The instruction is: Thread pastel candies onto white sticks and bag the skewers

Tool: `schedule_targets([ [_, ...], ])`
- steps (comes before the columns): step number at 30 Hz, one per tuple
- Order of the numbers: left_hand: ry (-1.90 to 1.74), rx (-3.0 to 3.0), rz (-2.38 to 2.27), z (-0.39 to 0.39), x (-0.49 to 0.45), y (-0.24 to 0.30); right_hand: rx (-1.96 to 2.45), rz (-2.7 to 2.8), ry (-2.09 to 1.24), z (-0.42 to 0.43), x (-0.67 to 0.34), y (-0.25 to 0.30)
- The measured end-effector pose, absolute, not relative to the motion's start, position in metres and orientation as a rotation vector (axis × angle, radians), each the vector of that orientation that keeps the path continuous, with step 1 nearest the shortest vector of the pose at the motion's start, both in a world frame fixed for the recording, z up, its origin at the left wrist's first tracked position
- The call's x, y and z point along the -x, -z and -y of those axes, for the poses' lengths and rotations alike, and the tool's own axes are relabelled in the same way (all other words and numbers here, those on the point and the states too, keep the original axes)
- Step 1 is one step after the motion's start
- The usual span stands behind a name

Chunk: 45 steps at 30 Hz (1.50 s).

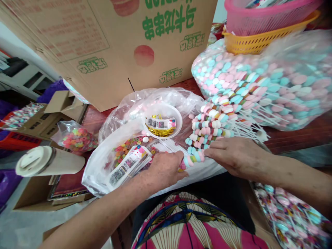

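A marshmallow skewer point(192, 159) in pink, blue and yellow stretches between my hands. My left hand point(166, 169) is closed on its left end, with the fingertips partly hidden. At the other end my right hand point(233, 155) has its fingers closed round the skewer. Just beyond lies a pile of finished candy skewers point(223, 103), their white sticks pointing right. Left of my left hand is a stack of printed labels point(127, 166) on a clear plastic bag point(94, 166) with ring candies point(121, 150). White sticks point(172, 145) lie behind that hand, below a white bowl point(178, 121) holding gold ties and a label.
A large cardboard box point(114, 65) stands behind. A big bag of marshmallows point(293, 86) is at right, with a yellow basket point(249, 41) and pink basket point(272, 17) above. A lidded cup point(62, 160) sits left. Wrapped candies point(293, 214) fill a box lower right.
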State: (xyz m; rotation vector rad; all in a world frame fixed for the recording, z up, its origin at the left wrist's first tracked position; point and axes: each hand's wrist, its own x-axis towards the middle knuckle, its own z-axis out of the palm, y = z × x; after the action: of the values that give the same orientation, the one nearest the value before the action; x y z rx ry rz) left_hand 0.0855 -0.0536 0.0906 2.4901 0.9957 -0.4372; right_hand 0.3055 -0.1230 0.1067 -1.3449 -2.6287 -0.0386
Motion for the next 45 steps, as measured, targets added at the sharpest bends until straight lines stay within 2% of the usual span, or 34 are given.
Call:
schedule_targets([
  [3,0.324,-2.574,-1.035,0.057,-0.087,-0.088,1.369,2.595,-0.024,0.121,-0.306,-0.11],
  [7,0.283,-2.42,-1.067,0.051,-0.09,-0.087,1.179,2.655,0.267,0.127,-0.299,-0.111],
  [10,0.3,-2.226,-0.87,0.045,-0.096,-0.087,1.015,2.709,0.345,0.129,-0.292,-0.107],
  [15,0.204,-2.084,-0.574,0.038,-0.094,-0.09,1.135,2.668,0.042,0.12,-0.304,-0.096],
  [21,0.384,-2.33,-0.996,0.041,-0.067,-0.095,1.222,2.491,-0.252,0.118,-0.32,-0.085],
  [24,0.385,-2.123,-0.871,0.039,-0.062,-0.088,1.153,2.495,-0.068,0.118,-0.317,-0.083],
  [28,0.376,-1.707,-0.737,0.033,-0.063,-0.083,1.018,2.565,0.503,0.119,-0.311,-0.096],
  [30,0.403,-1.527,-0.708,0.032,-0.064,-0.084,0.895,2.556,0.664,0.12,-0.308,-0.104],
  [34,0.393,-1.426,-0.708,0.031,-0.065,-0.086,0.751,2.588,0.691,0.124,-0.303,-0.111],
  [45,0.504,-1.443,-0.654,0.036,-0.071,-0.09,0.845,2.627,0.583,0.13,-0.295,-0.111],
])
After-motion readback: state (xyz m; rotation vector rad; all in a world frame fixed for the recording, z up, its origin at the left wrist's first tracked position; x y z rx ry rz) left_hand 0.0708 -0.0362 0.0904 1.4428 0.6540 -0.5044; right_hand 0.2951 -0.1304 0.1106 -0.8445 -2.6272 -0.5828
